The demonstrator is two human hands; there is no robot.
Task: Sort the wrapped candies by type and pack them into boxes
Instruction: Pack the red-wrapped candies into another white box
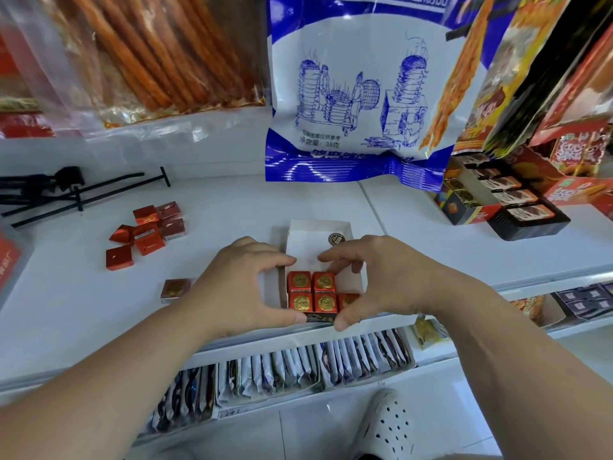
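Left hand [245, 287], right hand [378, 277] around box [315, 237], candies [311, 292] between them.

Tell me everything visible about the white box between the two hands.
The white box looks like thin cardboard, an open tray lying flat on the white shelf. Its near outer wall is dark and printed. The near part holds red foil candies with gold round marks, four plainly seen and a fifth half hidden; the far part is bare, with a round dark sticker at its right. The left hand grips its left side, the right hand its right side, thumbs at the near wall.
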